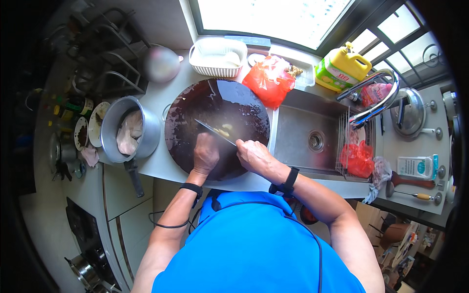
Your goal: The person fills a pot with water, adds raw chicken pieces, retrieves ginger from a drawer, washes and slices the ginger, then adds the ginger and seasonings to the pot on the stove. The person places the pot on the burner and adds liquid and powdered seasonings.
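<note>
My right hand grips a kitchen knife at its handle end. The blade slants up and to the left over a dark round chopping board. A few pale slices of food lie on the wet board just beyond the blade. On the near side of the knife, my left hand rests on the board with its fingers curled, close to the blade. Its fingertips are hidden, so whether it pinches a piece of food is unclear.
Left of the board stands an aluminium pot holding raw meat. A red plastic bag and a white basket sit behind. To the right are a steel sink, a wire rack, a faucet and a yellow detergent jug.
</note>
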`<control>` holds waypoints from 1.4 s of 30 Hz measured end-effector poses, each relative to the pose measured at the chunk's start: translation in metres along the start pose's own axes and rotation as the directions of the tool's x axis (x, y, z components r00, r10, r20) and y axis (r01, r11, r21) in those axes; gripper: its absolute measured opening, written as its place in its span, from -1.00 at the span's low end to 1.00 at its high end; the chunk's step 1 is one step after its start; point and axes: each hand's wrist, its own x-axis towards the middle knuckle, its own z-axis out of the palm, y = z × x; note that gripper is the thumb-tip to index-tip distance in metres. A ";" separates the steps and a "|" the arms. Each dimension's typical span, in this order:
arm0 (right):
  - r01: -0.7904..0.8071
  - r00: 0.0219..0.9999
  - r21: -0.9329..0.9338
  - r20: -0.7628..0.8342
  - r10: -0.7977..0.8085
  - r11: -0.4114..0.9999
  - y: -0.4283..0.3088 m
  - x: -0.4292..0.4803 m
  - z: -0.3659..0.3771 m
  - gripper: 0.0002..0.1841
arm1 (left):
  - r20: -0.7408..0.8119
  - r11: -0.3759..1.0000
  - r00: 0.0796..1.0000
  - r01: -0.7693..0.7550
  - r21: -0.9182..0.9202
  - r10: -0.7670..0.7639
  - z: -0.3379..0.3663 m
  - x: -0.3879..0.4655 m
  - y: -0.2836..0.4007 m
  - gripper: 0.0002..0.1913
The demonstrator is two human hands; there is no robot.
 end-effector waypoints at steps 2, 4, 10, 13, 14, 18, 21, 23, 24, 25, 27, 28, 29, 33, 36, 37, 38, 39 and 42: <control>0.027 0.999 0.033 -0.031 -0.026 0.999 0.009 0.006 -0.005 -0.85 | -0.037 1.000 0.999 -0.002 0.030 0.003 0.000 0.001 0.000 -0.85; 0.039 0.999 0.033 -0.035 -0.037 0.999 0.013 0.000 -0.013 -0.86 | -0.053 1.000 0.999 -0.002 0.022 0.003 -0.001 0.001 0.002 -0.85; -0.018 0.998 0.021 0.068 0.017 1.000 0.003 -0.044 -0.032 -0.85 | -0.067 0.999 0.998 0.019 -0.050 -0.023 -0.004 0.003 0.005 -0.83; -0.055 0.992 0.018 0.119 0.052 0.998 -0.001 -0.048 -0.032 -0.85 | -0.078 0.998 0.997 -0.007 -0.061 0.002 -0.002 0.002 0.003 -0.84; -0.060 0.990 0.028 0.130 0.056 0.998 -0.002 -0.047 -0.031 -0.85 | -0.060 0.998 0.998 0.014 -0.058 -0.018 -0.001 0.001 0.002 -0.85; -0.007 0.999 -0.013 0.034 0.008 1.000 -0.007 -0.021 -0.008 -0.87 | -0.032 1.000 0.999 0.007 0.028 -0.006 0.001 -0.003 -0.002 -0.88; -0.019 0.999 0.049 0.051 0.016 0.999 -0.003 0.002 0.003 -0.84 | -0.019 0.999 1.000 0.013 0.038 -0.012 0.000 -0.002 -0.001 -0.85; -0.071 0.997 0.114 0.047 0.066 0.991 0.004 0.002 0.004 -0.83 | -0.036 0.998 0.999 0.008 0.058 -0.006 0.000 0.000 0.002 -0.87; -0.092 0.995 0.145 0.039 0.087 0.985 0.008 0.003 0.001 -0.83 | -0.029 0.995 1.000 0.009 0.097 -0.006 -0.001 0.001 0.003 -0.83; -0.124 0.992 0.172 0.045 0.118 0.977 0.012 0.005 -0.003 -0.83 | -0.034 0.997 0.999 0.015 0.071 -0.012 -0.001 0.004 0.003 -0.83; -0.103 0.995 0.271 0.045 0.094 0.957 0.022 0.006 -0.012 -0.77 | -0.029 0.999 0.999 0.039 0.023 -0.038 -0.001 0.006 0.005 -0.82; -0.140 0.990 0.405 0.077 0.119 0.903 0.027 0.002 -0.017 -0.77 | -0.005 0.997 0.997 0.073 -0.034 -0.073 -0.001 0.007 0.006 -0.76; -0.210 0.977 0.522 0.146 0.156 0.826 0.033 -0.002 -0.022 -0.76 | -0.010 0.996 0.997 0.081 -0.040 -0.081 -0.002 0.007 0.005 -0.77; -0.309 0.950 0.767 0.224 0.216 0.562 0.053 -0.014 -0.028 -0.72 | -0.001 0.959 0.959 0.285 0.002 -0.285 -0.010 0.010 0.002 -0.79; -0.393 0.916 0.831 0.316 0.248 0.394 0.073 -0.016 -0.026 -0.70 | 0.037 0.888 0.889 0.458 -0.051 -0.456 -0.022 0.020 -0.003 -0.76; -0.438 0.893 0.824 0.351 0.282 0.359 0.079 -0.016 -0.025 -0.69 | 0.079 0.873 0.873 0.485 -0.052 -0.480 -0.025 0.025 -0.003 -0.76; -0.456 0.881 0.806 0.347 0.322 0.378 0.085 -0.016 -0.023 -0.68 | 0.061 0.921 0.923 0.372 0.111 -0.380 -0.027 0.030 -0.001 -0.75; -0.431 0.891 0.836 0.335 0.308 0.338 0.091 -0.017 -0.022 -0.68 | 0.066 0.926 0.955 0.263 0.272 -0.290 -0.030 0.035 0.002 -0.74; -0.396 0.899 0.888 0.324 0.294 0.233 0.102 -0.020 -0.022 -0.70 | 0.099 0.964 0.981 0.144 0.225 -0.169 -0.029 0.050 0.017 -0.70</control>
